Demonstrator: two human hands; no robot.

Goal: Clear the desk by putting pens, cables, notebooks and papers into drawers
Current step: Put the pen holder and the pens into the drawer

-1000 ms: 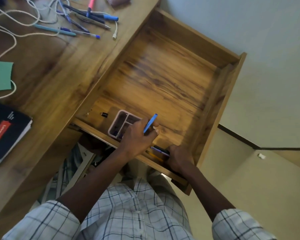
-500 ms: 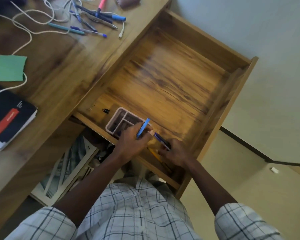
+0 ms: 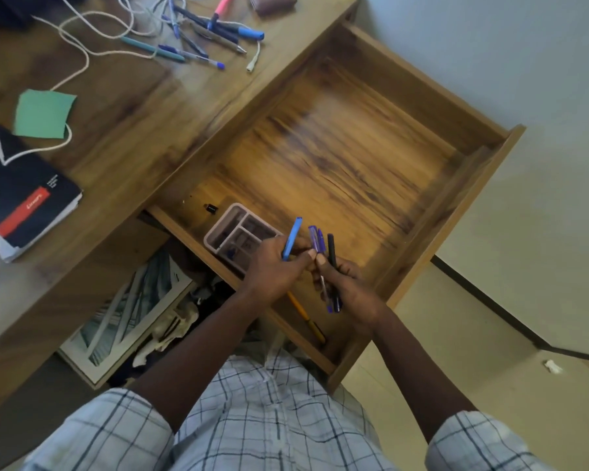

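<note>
1. Light-blue plastic pen (image 3: pixel 293 236): your left hand (image 3: pixel 274 271) has its fingers curled round the lower end. The pen stands up out of your fist and points away from you.
2. Your right hand (image 3: pixel 352 283) sits just beside the left, and the two thumb tips touch. It is closed round a small bundle of two purple-blue pens (image 3: pixel 315 240) and a slim black pen (image 3: pixel 331 249). Their tops stick out beyond your fingers and their lower ends show below your palm.
3. Both your forearms reach out from checked short sleeves. Both hands hover over the near part of the open wooden drawer (image 3: pixel 422 86).
4. In that drawer, a pale pink plastic organiser tray (image 3: pixel 238 227) with several compartments lies at the near left corner, partly hidden by your left hand. A few small dark-blue bits lie in its compartments, too small to identify.
5. A small black cap-like piece (image 3: pixel 211 208) lies just beside the tray on the drawer floor. A yellow pen with a black end (image 3: pixel 305 314) lies below your hands near the drawer's near wall.
6. The rest lies on the brown wooden desk top (image 3: pixel 157 107), well apart from your hands. A loose cluster of pens (image 3: pixel 201 39) sits at the far edge, tangled with a white cable (image 3: pixel 85 61). Nearer you on the left are a green paper square (image 3: pixel 43 113) and a black notebook with a red band (image 3: pixel 17 195).
</note>
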